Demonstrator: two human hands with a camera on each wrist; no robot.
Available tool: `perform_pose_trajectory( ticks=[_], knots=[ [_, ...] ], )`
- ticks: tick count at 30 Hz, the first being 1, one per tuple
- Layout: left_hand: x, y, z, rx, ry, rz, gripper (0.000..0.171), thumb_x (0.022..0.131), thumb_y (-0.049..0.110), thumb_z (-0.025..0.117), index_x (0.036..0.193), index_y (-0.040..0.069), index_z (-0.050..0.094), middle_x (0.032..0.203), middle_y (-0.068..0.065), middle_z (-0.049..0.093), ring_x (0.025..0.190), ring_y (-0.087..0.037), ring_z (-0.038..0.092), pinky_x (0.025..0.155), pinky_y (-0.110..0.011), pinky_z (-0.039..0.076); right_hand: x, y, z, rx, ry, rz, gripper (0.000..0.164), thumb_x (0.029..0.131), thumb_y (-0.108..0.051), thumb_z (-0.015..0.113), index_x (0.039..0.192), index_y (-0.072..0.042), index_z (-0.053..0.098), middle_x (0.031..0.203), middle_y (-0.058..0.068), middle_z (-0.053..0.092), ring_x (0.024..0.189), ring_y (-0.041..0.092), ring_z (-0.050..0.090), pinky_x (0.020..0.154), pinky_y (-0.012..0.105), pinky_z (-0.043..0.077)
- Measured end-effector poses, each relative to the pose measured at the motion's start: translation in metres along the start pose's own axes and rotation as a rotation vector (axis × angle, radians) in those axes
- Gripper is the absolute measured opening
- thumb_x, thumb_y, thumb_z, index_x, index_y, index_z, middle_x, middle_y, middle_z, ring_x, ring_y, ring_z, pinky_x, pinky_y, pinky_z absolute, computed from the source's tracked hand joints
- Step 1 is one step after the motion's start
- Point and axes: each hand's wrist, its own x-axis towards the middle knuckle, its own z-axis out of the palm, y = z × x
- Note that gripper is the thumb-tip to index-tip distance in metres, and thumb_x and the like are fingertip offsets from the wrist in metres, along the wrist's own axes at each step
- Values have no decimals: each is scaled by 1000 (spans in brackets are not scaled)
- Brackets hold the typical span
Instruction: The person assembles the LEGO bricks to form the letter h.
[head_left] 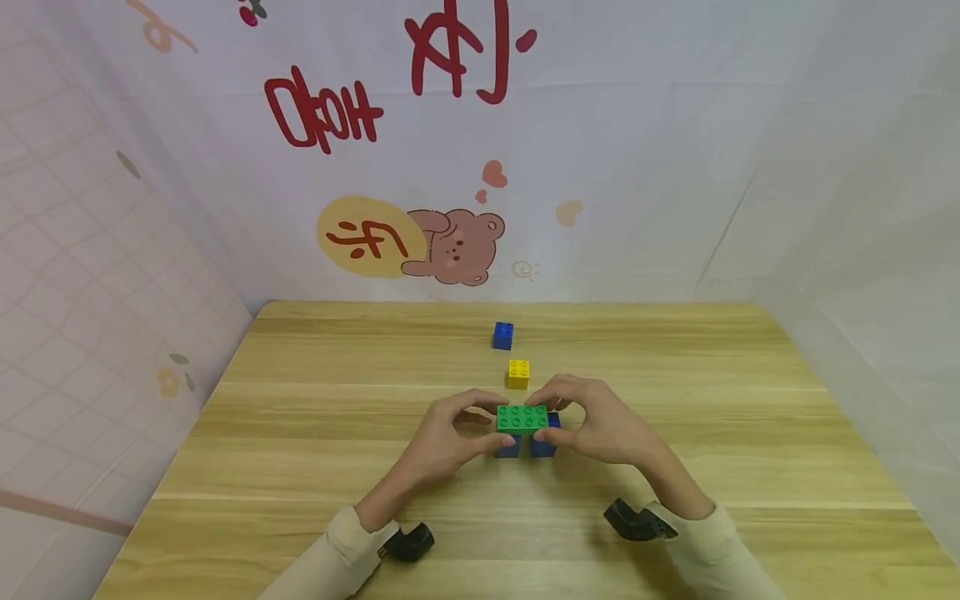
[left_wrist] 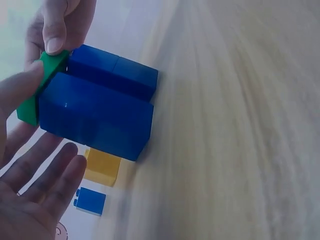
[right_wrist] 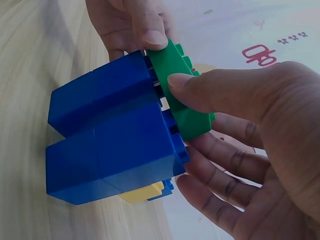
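Observation:
A green block [head_left: 522, 419] with two rows of studs lies across the tops of two upright blue stacks. My left hand [head_left: 442, 437] pinches its left end between thumb and fingers, while my right hand [head_left: 609, 423] pinches the right end. The left blue stack [left_wrist: 95, 112] and the right blue stack [right_wrist: 117, 155] stand side by side with a narrow gap between them. Each is built of blue blocks, a seam showing across the right one. From the right wrist, some blue studs show below the green block, which sits slightly tilted over them.
Behind the stacks, a yellow block [head_left: 518, 380] sits on the wooden table [head_left: 337, 358]. Farther back is a small blue block [head_left: 503, 341]. A white printed cloth [head_left: 637, 167] hangs behind the table's far edge. Dark devices are strapped at both wrists.

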Motion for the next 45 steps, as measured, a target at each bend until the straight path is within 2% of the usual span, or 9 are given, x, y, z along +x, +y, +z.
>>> perform_pose_trajectory(
  ticks=[4, 7, 16, 22, 29, 38, 45],
  knots=[
    [1, 1, 1, 2, 13, 12, 36, 86, 30, 84, 119, 29, 72, 120, 10, 72, 114, -17, 68, 100, -41, 59, -1, 0, -2, 6, -6, 10, 36, 84, -24, 86, 117, -27, 72, 105, -15, 69, 94, 7, 64, 85, 41, 60],
    [1, 1, 2, 1, 18, 13, 34, 86, 29, 84, 118, 30, 72, 119, 11, 72, 112, -17, 69, 100, -41, 59, -1, 0, -3, 12, -15, 20, 36, 85, -25, 86, 117, -28, 72, 105, -15, 69, 95, 7, 64, 86, 41, 60],
    [1, 3, 3, -13, 24, 4, 33, 86, 28, 85, 116, 27, 73, 118, 8, 72, 113, -20, 69, 100, -42, 59, 0, 3, -4, 59, -25, 35, 32, 86, -28, 85, 115, -24, 73, 104, -12, 70, 94, 9, 67, 87, 44, 61],
    [1, 3, 5, -32, 22, -8, 32, 86, 27, 84, 116, 27, 72, 119, 7, 72, 112, -17, 70, 99, -40, 60, -1, 5, -6, 112, -38, 46, 32, 85, -30, 85, 114, -25, 74, 102, -12, 70, 94, 8, 70, 89, 47, 61],
    [0, 3, 6, -33, 16, -11, 32, 87, 29, 83, 117, 28, 72, 118, 7, 72, 110, -16, 71, 98, -38, 61, -1, 6, -7, 112, -49, 43, 36, 82, -26, 88, 115, -26, 74, 102, -12, 70, 96, 10, 70, 93, 42, 62],
    [0, 6, 5, -39, 10, -28, 32, 87, 29, 84, 117, 27, 72, 118, 7, 72, 109, -15, 71, 98, -40, 61, -1, 8, -6, 90, -51, 35, 35, 82, -25, 88, 114, -24, 74, 103, -11, 71, 95, 14, 70, 91, 43, 62],
    [0, 5, 7, -36, 22, -26, 30, 87, 27, 84, 115, 27, 73, 117, 7, 73, 109, -15, 71, 98, -38, 61, -1, 4, -6, 85, -47, 38, 31, 84, -35, 86, 111, -27, 73, 101, -15, 70, 94, 8, 69, 92, 40, 61]
  ],
)
